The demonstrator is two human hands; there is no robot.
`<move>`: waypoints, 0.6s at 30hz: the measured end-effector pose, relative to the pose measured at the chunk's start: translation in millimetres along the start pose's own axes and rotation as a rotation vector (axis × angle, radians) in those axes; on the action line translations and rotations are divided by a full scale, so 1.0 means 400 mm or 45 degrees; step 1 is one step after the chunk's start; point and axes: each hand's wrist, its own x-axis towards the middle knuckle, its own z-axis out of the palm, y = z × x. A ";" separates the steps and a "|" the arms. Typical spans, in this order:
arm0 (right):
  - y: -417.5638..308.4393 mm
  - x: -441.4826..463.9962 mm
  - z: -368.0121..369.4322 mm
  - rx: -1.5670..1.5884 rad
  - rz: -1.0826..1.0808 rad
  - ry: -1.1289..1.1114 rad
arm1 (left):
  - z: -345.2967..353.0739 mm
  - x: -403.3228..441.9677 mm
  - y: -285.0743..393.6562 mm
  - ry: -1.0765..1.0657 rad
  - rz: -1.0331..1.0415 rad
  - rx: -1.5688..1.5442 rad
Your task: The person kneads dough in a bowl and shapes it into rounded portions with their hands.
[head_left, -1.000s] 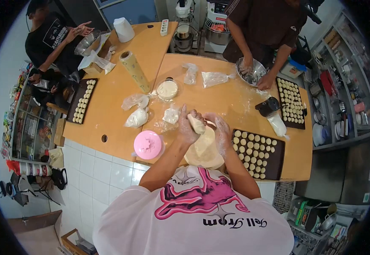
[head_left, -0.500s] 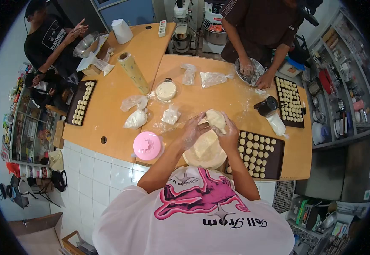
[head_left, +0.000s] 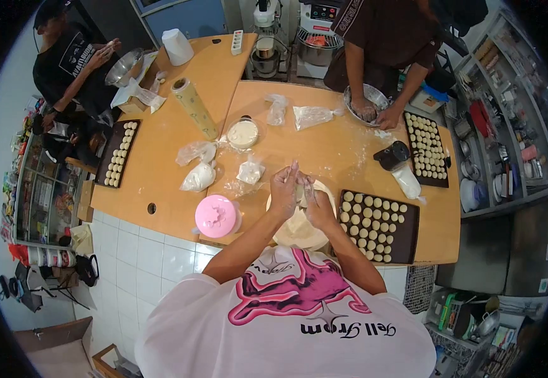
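Observation:
My left hand (head_left: 283, 194) and my right hand (head_left: 316, 205) are close together above a wide, pale bowl (head_left: 331, 193). Both are dusted with flour, their fingers closed around a piece of pale dough (head_left: 300, 196) that shows between them, mostly covered by the fingers. A larger pale mass of dough (head_left: 300, 230) lies in the bowl below my wrists. Just right of the bowl is a dark baking tray (head_left: 407, 242) with rows of small round dough balls (head_left: 366, 223).
Left of the bowl are a pink-lidded jug (head_left: 216, 216), bags of white powder (head_left: 199, 177) and a wrap roll (head_left: 194, 108). Across the table, a person works in a metal bowl (head_left: 366, 101). More filled trays (head_left: 429, 151) lie at the right and left. Another person stands at far left.
My hands have come together and moved down and left over the bowl. The large dough lump I held up is now mostly out of sight. The co-worker's hand in the metal bowl has shifted.

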 end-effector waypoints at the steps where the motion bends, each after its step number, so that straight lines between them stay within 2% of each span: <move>1: -0.025 -0.009 -0.006 -0.031 0.033 -0.032 | 0.004 -0.003 0.001 0.038 0.054 0.049; 4: -0.043 -0.020 0.007 0.059 -0.096 0.050 | 0.019 -0.015 0.010 -0.050 0.301 0.144; 7: -0.069 -0.021 -0.011 -0.093 -0.210 0.026 | 0.022 -0.025 -0.011 -0.037 0.399 0.022; 10: -0.042 -0.018 -0.015 -0.284 -0.342 0.077 | 0.029 -0.032 -0.023 -0.001 0.525 0.112; 13: -0.012 -0.002 -0.013 -0.113 -0.132 0.065 | 0.008 -0.001 -0.022 -0.116 0.145 0.073; 16: 0.000 0.024 -0.026 1.181 0.550 -0.027 | 0.041 0.033 0.029 -0.090 -0.262 -0.579; 17: 0.006 0.023 -0.055 1.576 0.493 -0.284 | 0.019 0.035 0.023 -0.265 -0.266 -0.610; 18: 0.005 0.022 -0.068 1.638 0.496 -0.334 | 0.016 0.036 0.018 -0.281 -0.328 -0.479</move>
